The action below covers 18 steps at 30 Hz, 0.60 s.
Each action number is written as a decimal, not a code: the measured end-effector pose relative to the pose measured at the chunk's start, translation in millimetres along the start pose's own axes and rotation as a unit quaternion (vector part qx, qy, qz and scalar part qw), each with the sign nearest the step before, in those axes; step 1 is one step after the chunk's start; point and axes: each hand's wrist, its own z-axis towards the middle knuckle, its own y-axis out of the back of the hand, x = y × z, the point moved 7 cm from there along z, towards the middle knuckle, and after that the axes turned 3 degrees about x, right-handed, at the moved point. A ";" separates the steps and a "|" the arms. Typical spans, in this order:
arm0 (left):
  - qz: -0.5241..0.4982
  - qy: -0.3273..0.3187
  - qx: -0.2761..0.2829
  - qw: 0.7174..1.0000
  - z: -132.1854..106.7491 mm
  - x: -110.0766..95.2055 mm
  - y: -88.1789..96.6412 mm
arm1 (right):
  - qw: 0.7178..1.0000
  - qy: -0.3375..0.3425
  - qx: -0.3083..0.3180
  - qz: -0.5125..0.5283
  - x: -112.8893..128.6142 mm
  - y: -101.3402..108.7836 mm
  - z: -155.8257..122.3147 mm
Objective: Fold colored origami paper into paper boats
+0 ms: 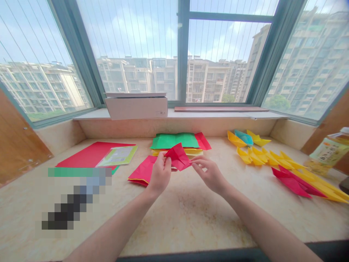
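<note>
Between my two hands, a piece of folded red paper [179, 157] is held up above the counter. My left hand [160, 171] grips its left side, thumb on the near face. At its lower right corner, my right hand [208, 173] pinches the paper between thumb and fingertips. Just left of and beneath my left hand lies a stack of folded red paper [140, 170] with a yellow edge showing. Behind the held piece sit green folded sheets [176, 141], with yellow and red ones around them.
Yellow paper boats [256, 156] line the right side, with a blue boat [243, 137] behind and a red boat [296, 182] in front. An oil bottle [328, 151] stands far right. Flat red sheets [84, 154] lie left. A white box [136, 106] rests on the windowsill.
</note>
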 end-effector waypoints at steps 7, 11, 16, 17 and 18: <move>-0.019 0.006 0.022 1.000 1.6 8.3 -3.9 | 0.997 -0.064 -0.038 0.027 -18.9 9.3 3.3; -0.010 -0.002 0.010 1.000 1.6 5.7 -1.8 | 1.000 0.016 0.016 -0.015 1.7 1.0 -0.8; 0.023 -0.015 -0.005 1.000 1.1 -0.2 2.1 | 0.993 0.037 0.105 -0.039 7.4 -13.4 -6.0; 0.023 -0.012 -0.002 1.000 0.9 -0.7 1.9 | 0.992 0.037 0.110 -0.045 5.0 -14.6 -6.0; 0.021 -0.009 0.000 1.000 0.7 -0.9 1.6 | 0.992 0.037 0.110 -0.048 2.3 -14.8 -5.7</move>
